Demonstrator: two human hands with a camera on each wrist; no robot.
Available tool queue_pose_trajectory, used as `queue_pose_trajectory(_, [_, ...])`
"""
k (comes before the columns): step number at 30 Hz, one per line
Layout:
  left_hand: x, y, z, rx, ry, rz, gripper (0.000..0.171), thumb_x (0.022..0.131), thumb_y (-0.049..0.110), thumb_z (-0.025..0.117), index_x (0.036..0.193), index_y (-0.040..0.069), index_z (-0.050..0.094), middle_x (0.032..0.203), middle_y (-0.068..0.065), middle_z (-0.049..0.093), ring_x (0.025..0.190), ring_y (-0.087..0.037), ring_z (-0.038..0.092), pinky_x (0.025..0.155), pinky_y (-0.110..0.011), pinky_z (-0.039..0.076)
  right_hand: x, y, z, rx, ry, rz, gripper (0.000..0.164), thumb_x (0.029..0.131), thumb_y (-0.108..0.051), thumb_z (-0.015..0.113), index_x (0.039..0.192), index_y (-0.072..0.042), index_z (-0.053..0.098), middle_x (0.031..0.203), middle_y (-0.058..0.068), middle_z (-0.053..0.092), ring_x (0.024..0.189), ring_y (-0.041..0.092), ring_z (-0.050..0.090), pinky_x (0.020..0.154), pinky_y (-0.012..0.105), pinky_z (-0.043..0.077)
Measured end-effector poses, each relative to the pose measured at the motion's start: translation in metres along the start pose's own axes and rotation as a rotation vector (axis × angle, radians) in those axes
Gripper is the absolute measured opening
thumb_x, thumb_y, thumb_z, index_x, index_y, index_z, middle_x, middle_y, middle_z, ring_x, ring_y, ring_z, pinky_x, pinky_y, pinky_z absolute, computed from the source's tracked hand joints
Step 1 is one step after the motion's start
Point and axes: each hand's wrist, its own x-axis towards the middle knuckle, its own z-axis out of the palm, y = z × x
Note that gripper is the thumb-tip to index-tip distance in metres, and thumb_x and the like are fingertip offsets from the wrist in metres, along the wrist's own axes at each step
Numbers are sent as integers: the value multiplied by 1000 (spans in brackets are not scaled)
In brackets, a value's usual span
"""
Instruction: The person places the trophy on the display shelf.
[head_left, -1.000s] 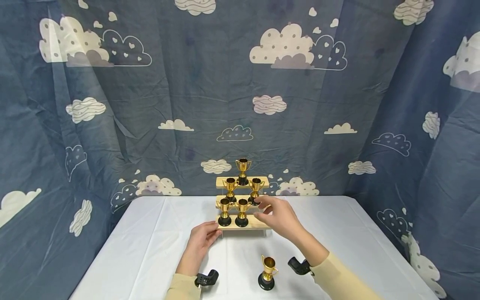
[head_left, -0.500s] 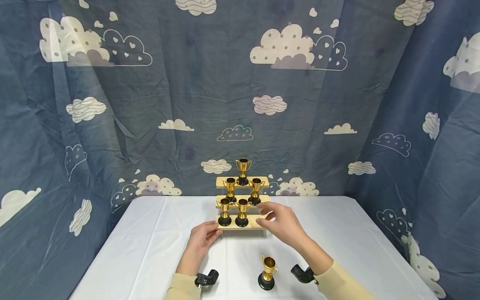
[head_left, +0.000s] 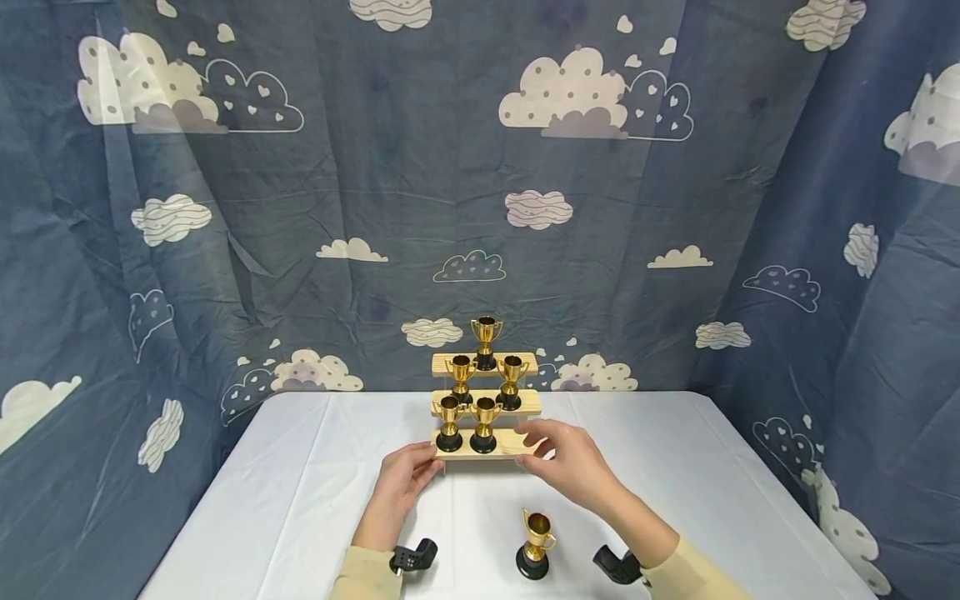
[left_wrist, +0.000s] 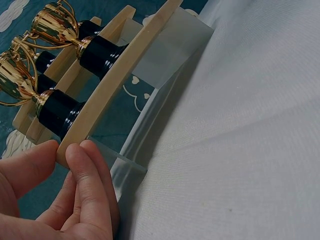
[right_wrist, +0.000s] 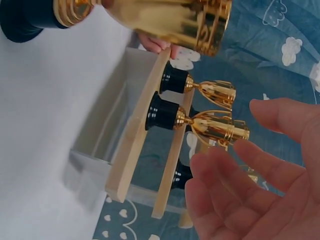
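A three-tier wooden display stand (head_left: 517,443) stands at the table's back, bearing small gold trophies with black bases. Two trophies, the left one (head_left: 449,425) and the right one (head_left: 485,425), stand on the bottom tier; two more are on the middle tier, one on top. My left hand (head_left: 402,483) pinches the bottom plank's left end between thumb and fingers (left_wrist: 92,185). Beside that plank's right end is my right hand (head_left: 573,467), fingers loosely bent and holding nothing. Another trophy (head_left: 535,546) stands upright on the table in front, looming close in the right wrist view.
A white cloth covers the table (head_left: 300,500). Behind and at the sides hangs a blue curtain (head_left: 405,208) with cloud prints. Clear supports (left_wrist: 185,45) hold up the stand's planks. Each wrist wears a black camera, such as the left one (head_left: 414,556).
My right hand has drawn back from the middle tier's right side, moving down and slightly right. The left hand, the stand and the trophies have stayed in place.
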Motion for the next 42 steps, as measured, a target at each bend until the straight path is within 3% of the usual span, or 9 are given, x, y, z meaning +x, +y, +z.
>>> queue_pose_trajectory(7, [-2, 2, 1, -5, -16, 7, 47, 89, -7, 69, 131, -17, 51, 100, -16, 66, 78, -17, 68, 80, -26, 61, -12, -2, -2, -13, -38, 19, 34, 86, -25, 80, 119, -24, 70, 97, -9, 68, 82, 9, 64, 65, 30, 55])
queue_pose_trajectory(14, [-5, 0, -1, 15, -38, 56, 41, 90, -8, 64, 127, -19, 51, 98, -16, 67, 79, -16, 68, 81, -27, 61, -21, -3, -3, -12, -61, 7, 32, 86, -27, 79, 117, -23, 71, 95, -12, 67, 82, 9, 64, 66, 27, 55])
queue_pose_trajectory(33, [-6, 0, 0, 5, -24, 44, 44, 89, -7, 66, 129, -18, 51, 101, -16, 66, 83, -19, 69, 84, -28, 60, -49, -4, 1, 33, -139, -22, 27, 87, -31, 79, 112, -26, 71, 95, -13, 65, 80, 6, 63, 65, 25, 56])
queue_pose_trajectory(42, [-6, 0, 1, 20, -12, 18, 45, 90, -6, 67, 131, -17, 51, 101, -16, 66, 85, -20, 69, 84, -28, 60, -56, -2, 5, 49, -203, 17, 33, 85, -40, 79, 114, -25, 71, 95, -11, 66, 80, 6, 63, 64, 25, 54])
